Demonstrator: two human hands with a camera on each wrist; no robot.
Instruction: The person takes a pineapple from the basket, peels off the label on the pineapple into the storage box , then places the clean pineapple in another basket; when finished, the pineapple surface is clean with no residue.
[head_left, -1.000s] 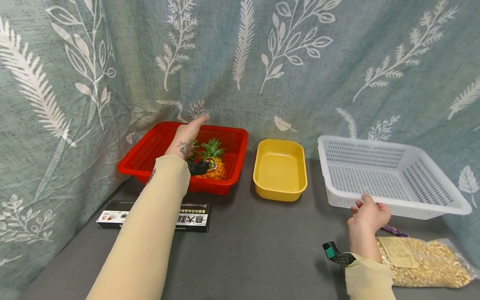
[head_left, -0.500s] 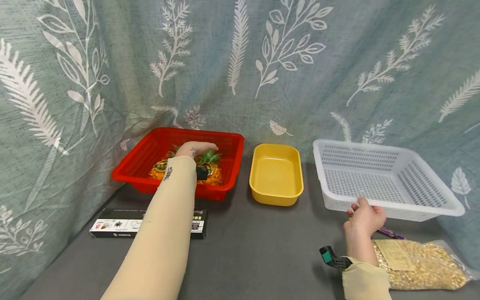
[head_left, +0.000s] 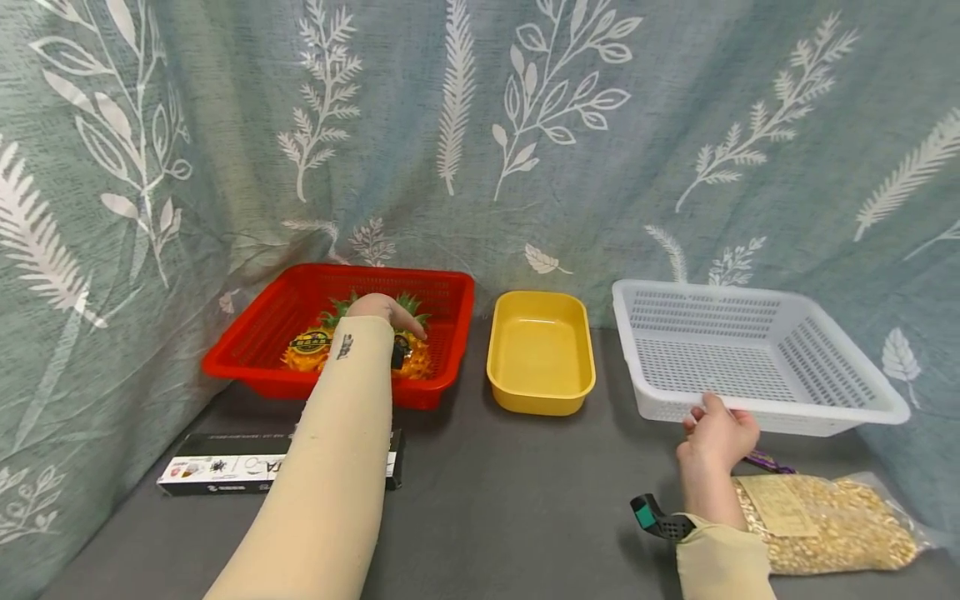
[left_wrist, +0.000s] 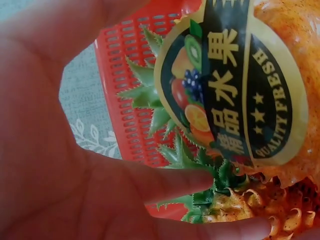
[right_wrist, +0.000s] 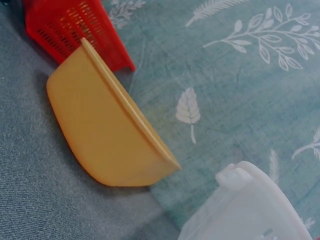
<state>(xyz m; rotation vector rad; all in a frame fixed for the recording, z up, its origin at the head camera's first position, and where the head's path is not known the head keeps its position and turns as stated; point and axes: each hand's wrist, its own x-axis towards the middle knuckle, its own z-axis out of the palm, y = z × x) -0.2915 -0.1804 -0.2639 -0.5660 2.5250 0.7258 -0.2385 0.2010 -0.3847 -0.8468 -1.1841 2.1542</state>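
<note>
- While L sleeve [head_left: 322, 467] partly blocks blk box [head_left: 228, 472], R hand [head_left: 716, 437] grip's clamped on wht basket [head_left: 735, 367]
- Red basket [head_left: 262, 385]: pineapples [head_left: 303, 358], L hand [head_left: 384, 308] over, grip apart
- Yellow tub [head_left: 542, 354] btwn baskets

The curtain [head_left: 408, 108] is coloured grey-green and printed with white leaf sprigs. The surface [head_left: 510, 500] is finished in dark grey. The red basket [head_left: 258, 387] and the white basket [head_left: 795, 418] are patterned with rows of slots; the basin [head_left: 542, 354] is coloured solid yellow. The pineapples [head_left: 300, 362] are coloured orange, with green leaves [left_wrist: 144, 95]; the black sticker [left_wrist: 230, 100] is edged in gold and printed with multicoloured fruit. The carton [head_left: 225, 468] is banded black and white. Golden kernels [head_left: 862, 533] are seen through a clear bag [head_left: 840, 521]. The sleeves [head_left: 322, 483] are coloured cream.
</note>
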